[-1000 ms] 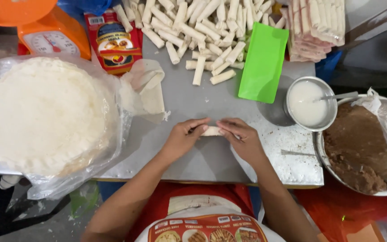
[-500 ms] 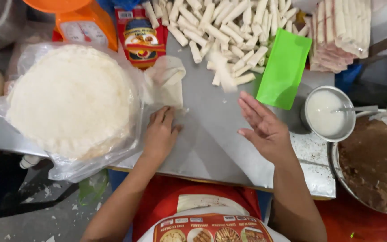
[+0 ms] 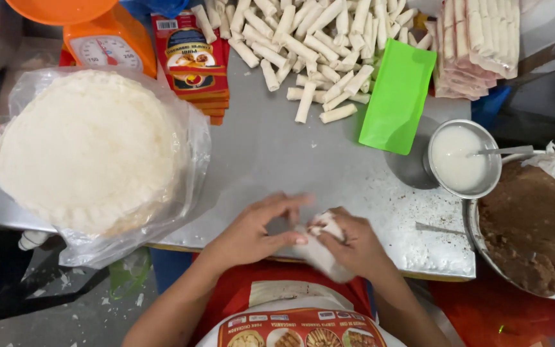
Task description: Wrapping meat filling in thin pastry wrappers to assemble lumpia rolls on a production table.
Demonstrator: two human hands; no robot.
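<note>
**Wrapper at the tabletop's near edge**

I see the thin white wrapper [image 3: 319, 247], crumpled and blurred, its long axis running diagonally, pinched by my right hand [image 3: 348, 244]; my left hand [image 3: 255, 228] touches it with curled fingers. Beyond lie a red rectangular packet stack [image 3: 191, 61] and a green flat pouch [image 3: 398, 96].

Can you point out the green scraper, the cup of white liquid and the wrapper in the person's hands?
green scraper [image 3: 397, 96], head view, middle of its flat blade
cup of white liquid [image 3: 460, 157], head view, liquid surface
wrapper [image 3: 321, 252], head view, crumpled middle
</note>
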